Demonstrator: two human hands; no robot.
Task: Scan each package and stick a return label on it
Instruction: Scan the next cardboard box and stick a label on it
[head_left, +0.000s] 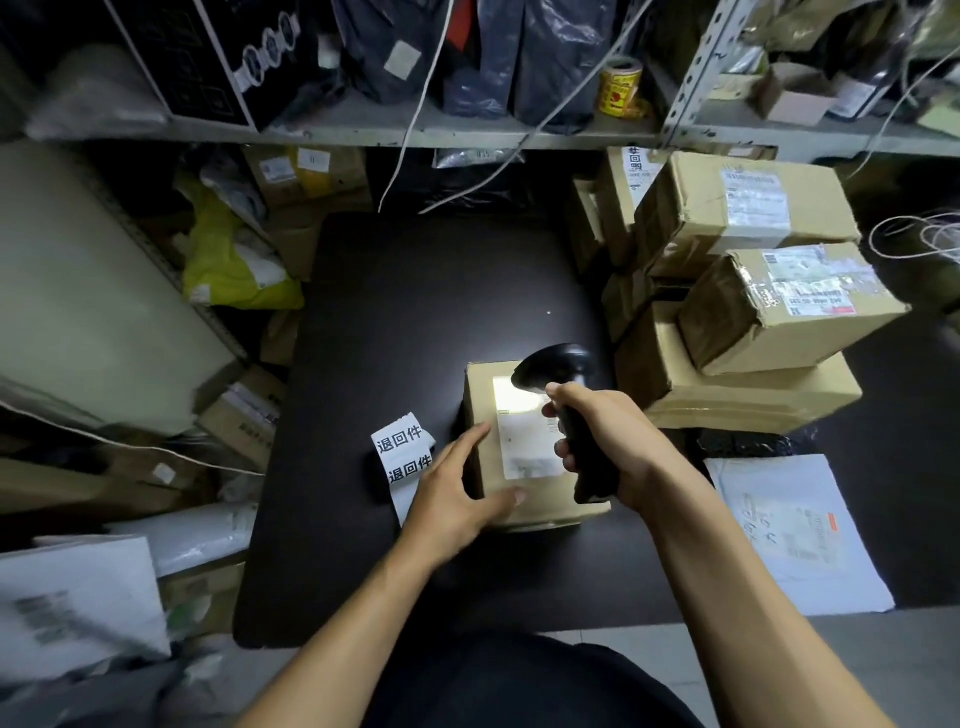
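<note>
A small cardboard package (519, 499) lies on the dark surface (415, 312), its shipping label (524, 431) lit by the scanner (566, 410). The right hand (613, 441) has its grip wrapped round the scanner handle; the left hand (457, 488), fingers straight, steadies the box's side. Return labels (402, 457) lie just left. Glare on the label may defeat the read.

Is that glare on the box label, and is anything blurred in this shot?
Head view: the scanner throws a bright patch that washes out the top of the box label; the white mailer at lower left is smeared; the wide angle bends the shelf edges.
</note>
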